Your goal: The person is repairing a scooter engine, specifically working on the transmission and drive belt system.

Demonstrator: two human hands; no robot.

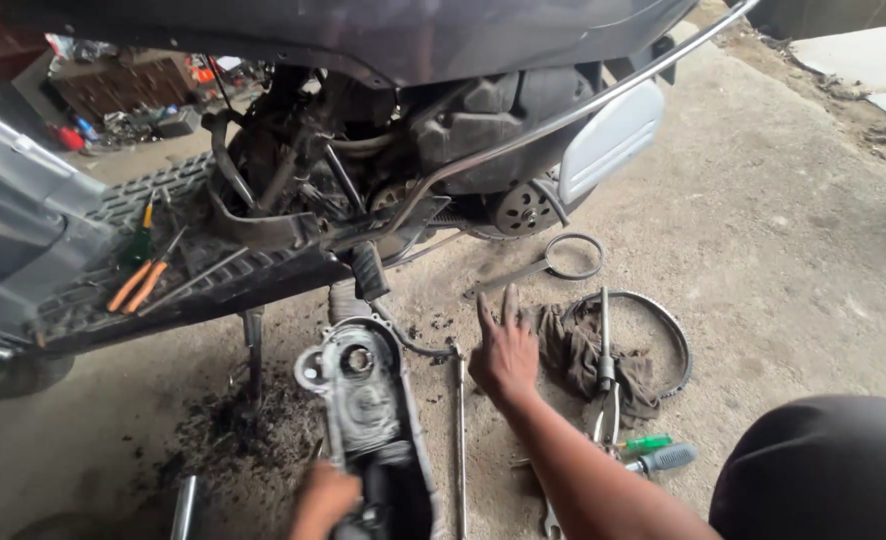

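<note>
Lower centre: one grimy grey engine cover, gripped at its near end by the left hand. Right hand hovers empty, fingers spread, beside one dark rag and two screwdrivers

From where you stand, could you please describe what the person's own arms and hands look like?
Both are bare: no gloves and no sleeves show. The right hand leads into an uncovered forearm that runs to the lower edge of the picture, with no watch, ring or band visible. Only the left hand and wrist show at the bottom edge, also uncovered. A dark trouser knee sits at lower right.
</note>
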